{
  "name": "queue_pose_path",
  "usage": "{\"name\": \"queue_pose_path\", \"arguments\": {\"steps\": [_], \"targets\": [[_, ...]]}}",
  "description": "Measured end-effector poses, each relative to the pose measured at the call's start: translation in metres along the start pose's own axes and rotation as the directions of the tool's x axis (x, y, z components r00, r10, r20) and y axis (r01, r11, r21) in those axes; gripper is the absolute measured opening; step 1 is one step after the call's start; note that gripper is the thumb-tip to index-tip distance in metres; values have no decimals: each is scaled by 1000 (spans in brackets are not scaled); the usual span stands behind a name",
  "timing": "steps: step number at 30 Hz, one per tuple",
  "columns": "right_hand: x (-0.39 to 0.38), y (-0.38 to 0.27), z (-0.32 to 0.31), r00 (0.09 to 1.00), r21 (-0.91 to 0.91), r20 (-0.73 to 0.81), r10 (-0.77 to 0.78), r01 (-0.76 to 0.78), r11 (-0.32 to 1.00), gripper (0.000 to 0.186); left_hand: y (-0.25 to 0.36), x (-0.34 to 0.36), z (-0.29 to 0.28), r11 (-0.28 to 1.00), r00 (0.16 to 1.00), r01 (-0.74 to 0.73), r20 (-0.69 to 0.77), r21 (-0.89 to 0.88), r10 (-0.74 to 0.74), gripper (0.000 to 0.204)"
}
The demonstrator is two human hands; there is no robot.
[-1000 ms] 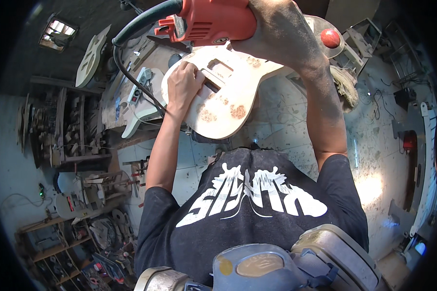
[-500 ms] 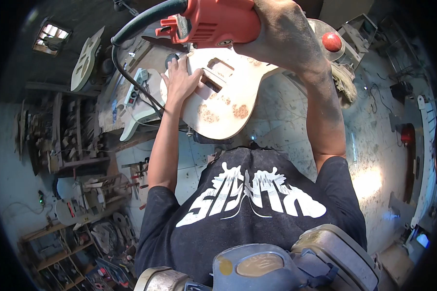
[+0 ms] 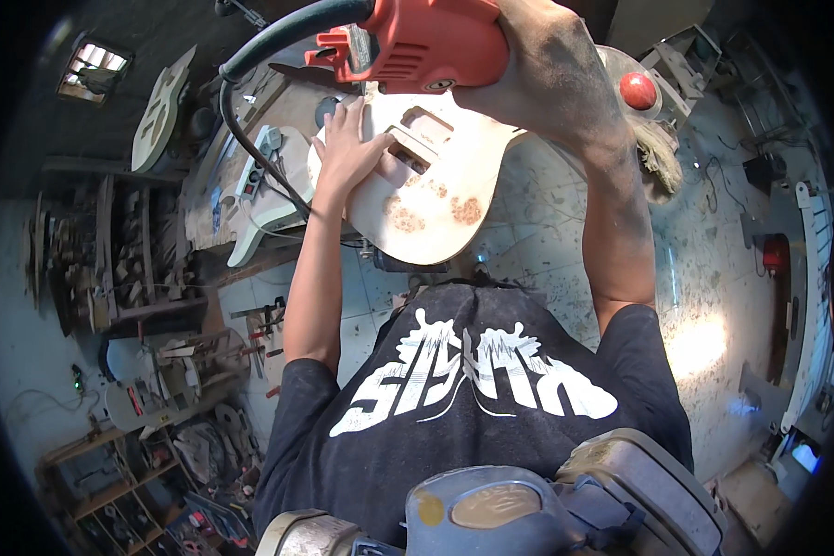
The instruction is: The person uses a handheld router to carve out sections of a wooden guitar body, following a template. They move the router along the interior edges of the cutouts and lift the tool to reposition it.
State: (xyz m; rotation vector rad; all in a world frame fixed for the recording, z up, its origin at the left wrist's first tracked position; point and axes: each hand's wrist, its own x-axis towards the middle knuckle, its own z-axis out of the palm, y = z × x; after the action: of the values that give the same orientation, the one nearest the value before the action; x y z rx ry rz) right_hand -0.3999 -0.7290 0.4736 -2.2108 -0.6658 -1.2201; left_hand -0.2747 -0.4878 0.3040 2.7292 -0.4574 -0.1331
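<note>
A pale wooden guitar body (image 3: pixel 435 218) with brown burl-like patches and rectangular cut-outs lies on the workbench in front of me. My left hand (image 3: pixel 347 153) rests flat on its left side, fingers spread, the thumb reaching toward a cut-out. High above the body's far part, my right hand (image 3: pixel 561 79) is wrapped round a red corded power tool (image 3: pixel 431 46) with vent slots. The tool's working end is hidden, so I cannot tell whether it touches the wood. Its thick black cable (image 3: pixel 250 148) loops down past my left wrist.
A white power strip (image 3: pixel 259 157) and a pale green curved piece (image 3: pixel 248 241) lie left of the guitar body. Another guitar body (image 3: pixel 162 111) stands at far left. A red ball-like object (image 3: pixel 638 91) sits at far right. Wood-filled shelves (image 3: pixel 130 250) line the left side.
My right hand and the red tool have shifted slightly to the right and nearer. My left hand stays spread on the guitar body.
</note>
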Motion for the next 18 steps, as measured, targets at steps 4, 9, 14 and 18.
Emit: {"name": "queue_pose_path", "arguments": {"steps": [4,9,14,18], "targets": [[2,-3,-1,995,-27,73,68,-66,997,53,-17,-23,-2,922,942,-233,-306,-310,135,56],[-7,-1,-4,998,-99,48,43,-38,994,53,-11,-51,-1,938,887,-255,-442,-237,129,27],[-19,-25,-16,927,-207,231,294,-249,946,73,-20,-61,-14,858,877,-305,-473,-414,83,23],[-33,-58,-21,884,-225,269,382,-328,917,71,-42,-74,-27,729,898,-396,-401,-558,181,25]]}}
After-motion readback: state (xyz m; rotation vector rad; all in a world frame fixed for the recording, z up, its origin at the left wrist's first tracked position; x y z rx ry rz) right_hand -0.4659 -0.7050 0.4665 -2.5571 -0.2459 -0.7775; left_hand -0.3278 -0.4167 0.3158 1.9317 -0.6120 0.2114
